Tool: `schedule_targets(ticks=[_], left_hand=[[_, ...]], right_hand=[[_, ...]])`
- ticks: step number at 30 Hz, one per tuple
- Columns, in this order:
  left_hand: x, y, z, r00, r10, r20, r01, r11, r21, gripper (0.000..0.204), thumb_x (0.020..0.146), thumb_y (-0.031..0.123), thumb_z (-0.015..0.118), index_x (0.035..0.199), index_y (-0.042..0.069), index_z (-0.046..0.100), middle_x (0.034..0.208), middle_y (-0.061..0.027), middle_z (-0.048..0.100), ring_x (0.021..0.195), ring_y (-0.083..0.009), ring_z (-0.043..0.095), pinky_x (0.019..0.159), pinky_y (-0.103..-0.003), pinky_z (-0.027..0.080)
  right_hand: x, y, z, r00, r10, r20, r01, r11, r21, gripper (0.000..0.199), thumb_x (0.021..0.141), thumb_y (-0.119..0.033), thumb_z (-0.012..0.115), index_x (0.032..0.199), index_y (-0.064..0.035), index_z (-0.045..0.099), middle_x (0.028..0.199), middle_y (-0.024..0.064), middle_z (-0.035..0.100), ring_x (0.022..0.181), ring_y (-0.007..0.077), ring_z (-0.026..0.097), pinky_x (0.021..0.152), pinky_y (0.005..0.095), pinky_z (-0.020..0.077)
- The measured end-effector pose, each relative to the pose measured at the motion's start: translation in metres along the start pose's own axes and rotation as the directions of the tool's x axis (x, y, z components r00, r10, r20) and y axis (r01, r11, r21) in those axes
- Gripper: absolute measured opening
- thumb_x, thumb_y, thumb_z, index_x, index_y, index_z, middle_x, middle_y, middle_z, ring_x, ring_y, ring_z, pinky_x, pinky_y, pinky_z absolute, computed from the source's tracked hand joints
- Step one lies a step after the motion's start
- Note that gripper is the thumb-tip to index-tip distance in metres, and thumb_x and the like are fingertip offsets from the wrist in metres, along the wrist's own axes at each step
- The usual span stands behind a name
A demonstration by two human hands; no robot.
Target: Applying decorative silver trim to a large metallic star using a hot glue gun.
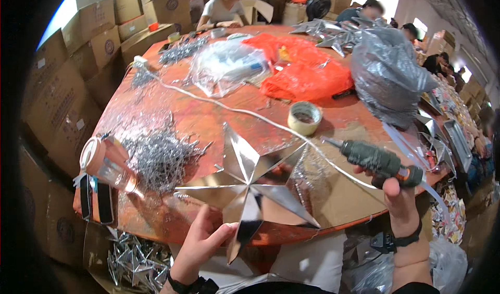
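Observation:
A large, shiny silver star [249, 184] with folded, mirror-like points is held over the table's near edge. My left hand [207, 236] grips it by its lower points, the thumb on the front face. In my right hand [398, 200] is a dark green glue gun [372, 158], its thin nozzle pointing left toward the star but apart from it. A long translucent glue stick [436, 194] sticks out of the gun's back end. My right fingers are partly hidden behind the gun's body.
Silver tinsel strands [161, 156] lie heaped beside a tilted clear bottle [107, 164]. A tape roll [305, 118] and white cord [234, 108] lie beyond the star. Farther back are red plastic [307, 70] and a grey bag [388, 75]. Small silver stars [138, 263] fill a box below. Other people [221, 13] sit behind.

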State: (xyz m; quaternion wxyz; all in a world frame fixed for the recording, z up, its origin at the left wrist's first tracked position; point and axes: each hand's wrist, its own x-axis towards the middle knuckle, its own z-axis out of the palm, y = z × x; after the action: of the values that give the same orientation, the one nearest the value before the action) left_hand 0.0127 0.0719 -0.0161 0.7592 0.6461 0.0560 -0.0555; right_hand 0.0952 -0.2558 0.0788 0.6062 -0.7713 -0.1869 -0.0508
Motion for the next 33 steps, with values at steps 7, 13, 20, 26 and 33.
schedule_targets(ticks=[7, 13, 20, 26, 33], left_hand=[[-0.010, 0.002, 0.014, 0.949, 0.206, 0.237, -0.314, 0.656, 0.686, 0.040, 0.089, 0.032, 0.063, 0.065, 0.000, 0.058, 0.060, -0.0131, 0.053, 0.057, -0.0284, 0.055, 0.053, -0.037, 0.043], [0.002, -0.009, 0.001, 0.810, 0.347, 0.472, -0.585, 0.529, 0.615, 0.042, 0.090, 0.042, 0.058, 0.067, 0.006, 0.062, 0.063, -0.0096, 0.055, 0.063, -0.0295, 0.057, 0.057, -0.040, 0.046], [-0.021, -0.001, -0.033, 0.418, 0.690, 0.590, -0.882, 0.154, 0.445, 0.045, 0.079, 0.060, 0.059, 0.069, 0.016, 0.058, 0.072, 0.0016, 0.054, 0.059, -0.0162, 0.051, 0.053, -0.029, 0.039], [-0.001, -0.028, -0.069, 0.059, 0.997, -0.053, -0.631, 0.078, 0.771, 0.052, 0.096, 0.058, 0.031, 0.081, 0.012, 0.050, 0.085, -0.0061, 0.046, 0.076, -0.0231, 0.045, 0.065, -0.034, 0.038], [0.004, -0.029, -0.078, 0.356, 0.884, -0.302, -0.526, 0.457, 0.717, 0.060, 0.094, 0.063, 0.033, 0.103, 0.005, 0.050, 0.108, -0.0124, 0.045, 0.099, -0.0226, 0.045, 0.094, -0.039, 0.035]], right_hand=[[0.005, 0.006, 0.038, 0.915, -0.194, 0.355, 0.288, 0.928, -0.236, 0.070, 0.055, -0.055, 0.083, 0.096, -0.0006, 0.065, 0.086, 0.0123, 0.067, 0.079, 0.0257, 0.067, 0.070, 0.0322, 0.0517], [0.017, 0.014, 0.061, 0.820, -0.335, 0.463, 0.485, 0.837, -0.254, 0.063, 0.051, -0.053, 0.086, 0.080, -0.0033, 0.060, 0.075, 0.0089, 0.063, 0.067, 0.0270, 0.065, 0.061, 0.0320, 0.0517], [0.014, 0.012, 0.067, 0.870, -0.240, 0.431, 0.401, 0.853, -0.334, 0.066, 0.049, -0.061, 0.079, 0.077, -0.0047, 0.060, 0.075, 0.0067, 0.062, 0.068, 0.0250, 0.063, 0.062, 0.0317, 0.0484], [0.014, 0.015, 0.070, 0.882, -0.243, 0.405, 0.404, 0.831, -0.383, 0.073, 0.046, -0.072, 0.070, 0.075, -0.0060, 0.060, 0.072, 0.0056, 0.062, 0.067, 0.0251, 0.061, 0.062, 0.0323, 0.0470], [0.008, 0.011, 0.070, 0.888, -0.252, 0.384, 0.413, 0.804, -0.428, 0.072, 0.042, -0.072, 0.069, 0.068, -0.0070, 0.056, 0.065, 0.0032, 0.056, 0.059, 0.0228, 0.056, 0.055, 0.0309, 0.0429]])
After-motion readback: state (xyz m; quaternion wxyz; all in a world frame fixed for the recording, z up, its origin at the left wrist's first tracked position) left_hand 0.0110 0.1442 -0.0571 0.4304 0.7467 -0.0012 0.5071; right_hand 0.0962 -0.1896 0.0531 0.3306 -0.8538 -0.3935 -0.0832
